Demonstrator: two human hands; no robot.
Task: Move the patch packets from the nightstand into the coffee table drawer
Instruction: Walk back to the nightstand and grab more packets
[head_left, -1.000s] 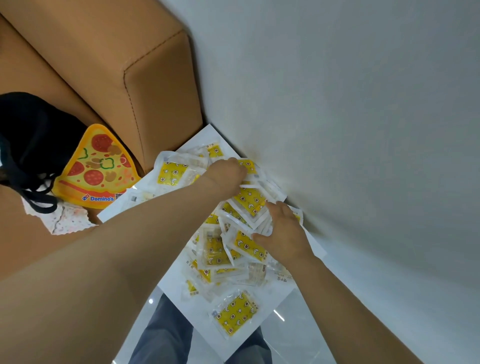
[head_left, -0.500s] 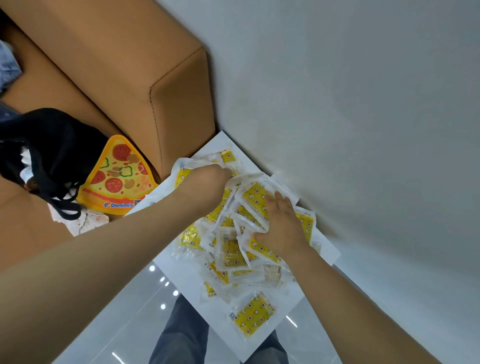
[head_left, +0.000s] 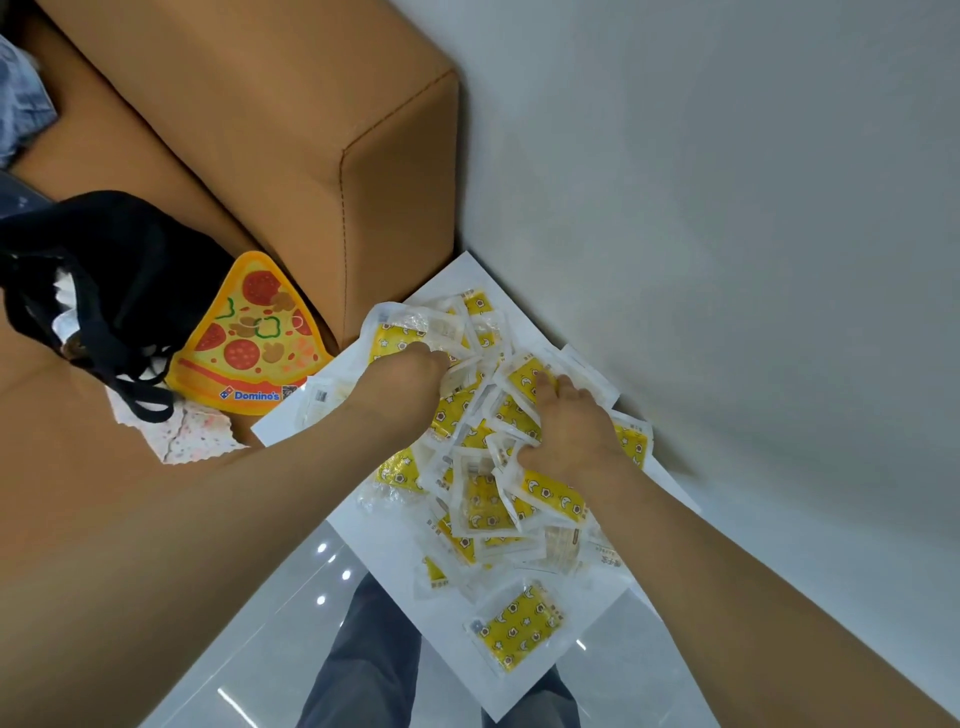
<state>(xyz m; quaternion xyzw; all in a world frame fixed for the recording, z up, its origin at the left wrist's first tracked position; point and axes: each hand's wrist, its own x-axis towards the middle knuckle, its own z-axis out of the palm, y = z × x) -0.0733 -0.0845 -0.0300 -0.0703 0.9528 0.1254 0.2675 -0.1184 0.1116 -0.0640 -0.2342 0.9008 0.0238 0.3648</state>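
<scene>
Several clear packets with yellow patches (head_left: 485, 499) lie heaped on the white nightstand top (head_left: 387, 545), which sits in the corner between sofa and wall. My left hand (head_left: 410, 376) digs into the far left of the heap, fingers curled among the packets. At the right of the pile my right hand (head_left: 569, 434) grips a bunch of packets, thumb tucked under them. One packet (head_left: 517, 626) lies apart near the front edge. The coffee table drawer is not in view.
A tan sofa arm (head_left: 332, 156) stands left of the nightstand. On the sofa seat lie a pizza-slice shaped Domino's item (head_left: 249, 338), a black bag (head_left: 104, 280) and crumpled paper (head_left: 192, 434). A grey wall (head_left: 727, 208) runs close on the right. My legs (head_left: 374, 660) stand on glossy floor below.
Both hands have drawn the packets inward into a tighter heap. My left hand slid from the far side of the pile toward its left. The camera moved, so the scene shifted down and right.
</scene>
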